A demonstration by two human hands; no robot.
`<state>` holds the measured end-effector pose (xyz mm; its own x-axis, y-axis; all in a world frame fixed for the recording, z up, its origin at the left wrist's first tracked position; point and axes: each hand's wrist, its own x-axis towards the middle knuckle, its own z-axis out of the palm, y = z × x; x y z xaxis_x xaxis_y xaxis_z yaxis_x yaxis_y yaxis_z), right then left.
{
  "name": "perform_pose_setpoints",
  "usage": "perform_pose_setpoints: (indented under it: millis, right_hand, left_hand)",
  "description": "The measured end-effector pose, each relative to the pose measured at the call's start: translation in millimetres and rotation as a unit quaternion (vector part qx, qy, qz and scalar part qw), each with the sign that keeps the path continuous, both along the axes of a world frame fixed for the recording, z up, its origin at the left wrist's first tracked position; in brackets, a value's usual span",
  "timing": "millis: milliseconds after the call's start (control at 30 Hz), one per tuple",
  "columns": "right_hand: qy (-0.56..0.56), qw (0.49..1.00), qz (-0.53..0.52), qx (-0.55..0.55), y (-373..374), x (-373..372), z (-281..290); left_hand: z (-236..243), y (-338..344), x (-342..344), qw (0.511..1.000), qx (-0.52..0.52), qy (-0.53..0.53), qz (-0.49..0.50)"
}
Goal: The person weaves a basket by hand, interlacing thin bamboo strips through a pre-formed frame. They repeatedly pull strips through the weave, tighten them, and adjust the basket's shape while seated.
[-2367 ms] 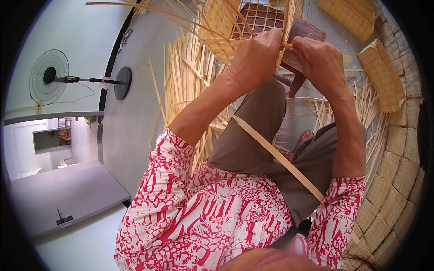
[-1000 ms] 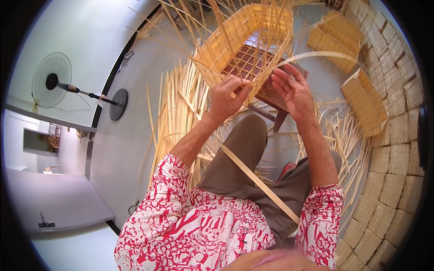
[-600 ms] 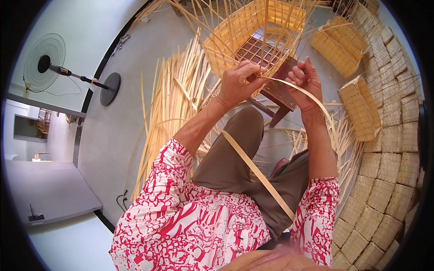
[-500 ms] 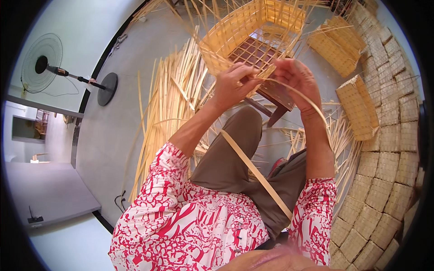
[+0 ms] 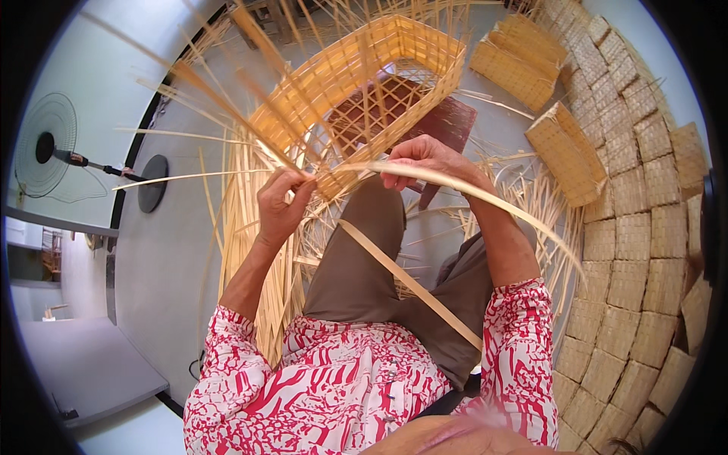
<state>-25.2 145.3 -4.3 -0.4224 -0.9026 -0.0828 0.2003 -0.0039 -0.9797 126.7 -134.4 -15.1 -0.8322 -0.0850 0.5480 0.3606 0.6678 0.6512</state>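
A half-woven bamboo basket (image 5: pixel 307 98) sits tilted ahead of me, with long loose strips sticking out of its rim. My left hand (image 5: pixel 280 205) pinches at its near corner, thumb against fingers, where several strips meet. Just right of that corner, my right hand (image 5: pixel 431 161) has its fingers closed on a long bamboo strip (image 5: pixel 500 199). That strip runs from the basket corner past my right wrist and curves down over the forearm. A second flat strip (image 5: pixel 409 280) lies across my lap, touched by neither hand.
A dark red wooden stool (image 5: pixel 455 121) stands under the basket. Loose strips (image 5: pixel 258 273) are heaped on the floor at left, more at right. Finished woven pieces (image 5: pixel 565 155) lie at right beside tall stacks (image 5: pixel 633 280). A standing fan (image 5: pixel 152 184) is at far left.
The basket has shifted left and turned, bringing its near corner lower. Both hands have moved left and down with it. The right hand, loosely curled before, now closes on the strip.
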Motion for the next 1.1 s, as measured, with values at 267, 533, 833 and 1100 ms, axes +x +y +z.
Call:
perform_pose_setpoints:
  millis: [267, 533, 833, 1100]
  right_hand:
    - [0.184, 0.848, -0.448, 0.214, 123, -92, -93]
    - [0.162, 0.849, -0.42, 0.275, 159, -205, -183]
    - [0.205, 0.894, -0.308, 0.251, 29, -262, -152]
    - [0.243, 0.864, -0.358, 0.256, 79, -304, -197]
  left_hand:
    - [-8, -7, -24, 0.988, 0.148, 0.019, 0.048]
    - [25, -1, 0, 0.994, 0.091, -0.043, 0.046]
    - [34, -3, 24, 0.995, 0.032, -0.083, 0.053]
    - [30, 2, 15, 0.995, 0.055, -0.072, 0.031]
